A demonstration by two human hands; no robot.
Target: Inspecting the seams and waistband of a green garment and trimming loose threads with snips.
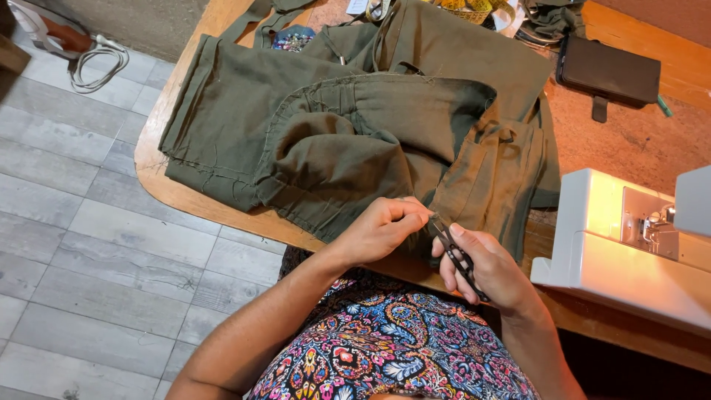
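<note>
Olive-green trousers [348,126] lie spread and bunched across a wooden table [152,159], one hemmed leg reaching the table's rounded left edge, the waistband end folded toward the near edge. Left hand [381,230] closed, fingertips pinching a fold of the trousers right at the near edge of the table. Right hand [485,270] just right of it, fingers wrapped around small black thread snips [455,253] — blade tips point up-left and meet the cloth beside the left fingertips. The two hands nearly touch. Open room: bare strip of table right of the trousers, between them and the white sewing machine [622,252], which crowds the right hand's side; its lamp-lit needle area is cut off by the frame. Left of the table, grey plank floor [74,244], unobstructed up to a coiled white cable [100,67] and part of an iron [44,26] in the far corner. Behind the trousers, a black phone case [607,72] lies flat on the table; a yellowish basket [470,9] and loose fabric strips are mostly cut off at the top edge. Snip blades largely hidden by the fingers — whether open or shut on a thread is impossible to make out. A patterned paisley garment [392,341] covers the person's lap, hiding the table's underside.
</note>
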